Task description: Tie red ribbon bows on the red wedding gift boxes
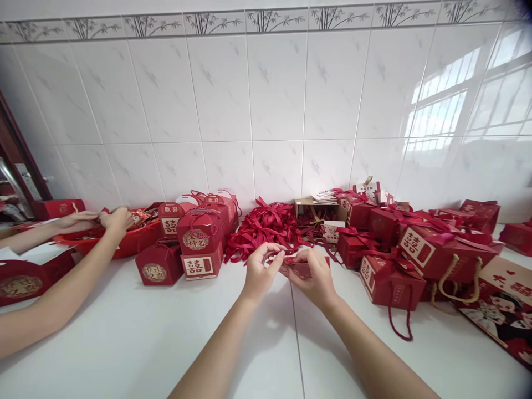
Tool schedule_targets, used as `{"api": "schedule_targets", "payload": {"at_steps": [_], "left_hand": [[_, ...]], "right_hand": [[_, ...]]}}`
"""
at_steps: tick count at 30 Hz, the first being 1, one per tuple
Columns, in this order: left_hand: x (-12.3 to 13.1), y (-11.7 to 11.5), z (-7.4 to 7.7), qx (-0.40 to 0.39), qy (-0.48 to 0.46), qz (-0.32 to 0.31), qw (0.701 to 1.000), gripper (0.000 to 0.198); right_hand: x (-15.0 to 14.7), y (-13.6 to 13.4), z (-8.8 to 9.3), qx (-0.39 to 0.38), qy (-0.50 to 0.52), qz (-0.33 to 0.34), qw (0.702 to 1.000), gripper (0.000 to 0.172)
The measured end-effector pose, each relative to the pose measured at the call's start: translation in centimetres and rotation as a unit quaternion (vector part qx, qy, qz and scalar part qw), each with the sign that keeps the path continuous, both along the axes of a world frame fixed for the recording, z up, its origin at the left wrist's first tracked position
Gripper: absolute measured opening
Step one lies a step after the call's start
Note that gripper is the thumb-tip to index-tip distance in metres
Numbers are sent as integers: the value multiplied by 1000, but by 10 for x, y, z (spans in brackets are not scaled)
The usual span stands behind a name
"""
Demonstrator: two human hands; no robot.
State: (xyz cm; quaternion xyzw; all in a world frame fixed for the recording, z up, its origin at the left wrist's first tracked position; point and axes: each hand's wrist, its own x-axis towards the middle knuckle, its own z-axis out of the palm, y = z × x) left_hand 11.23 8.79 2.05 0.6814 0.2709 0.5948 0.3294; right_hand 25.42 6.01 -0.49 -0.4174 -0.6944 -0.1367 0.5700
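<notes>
In the middle of the head view, a small red gift box [297, 270] is held just above the white table. My right hand [316, 279] is closed around its right side and top. Thumb and fingertips of my left hand [262, 271] are pinched together at the box's left end; a thin dark red bit shows there, too small to name. Right behind both hands lies a heap of dark red ribbons [268, 224]. My fingers hide much of the box.
Stacked red gift boxes [202, 235] stand on the left. Beribboned boxes [393, 280] pile up on the right, beside a printed gift bag [499, 310]. An open carton [305, 209] sits against the tiled wall. Another person's hands [116, 220] work over a red basin [141, 241].
</notes>
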Motion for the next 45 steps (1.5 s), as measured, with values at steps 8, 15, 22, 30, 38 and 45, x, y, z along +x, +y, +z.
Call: {"api": "schedule_targets", "payload": {"at_steps": [8, 15, 22, 30, 38, 45], "left_hand": [[-1, 0, 0, -39, -8, 6, 999, 9], [-4, 2, -2, -36, 33, -20, 999, 11], [-5, 3, 0, -33, 40, -46, 998, 10], [-5, 3, 0, -39, 47, -51, 997, 13], [-6, 1, 2, -49, 44, -81, 994, 12], [-6, -5, 13, -109, 25, -160, 981, 8]], "right_hand": [[-1, -1, -1, 13, 4, 7, 1000, 15], [0, 1, -2, 25, -1, 10, 1000, 18], [1, -1, 0, 20, -1, 19, 1000, 16], [4, -3, 0, 13, -13, 41, 999, 13], [5, -1, -2, -1, -11, 62, 998, 15], [5, -1, -2, 11, -21, 63, 998, 14]]}}
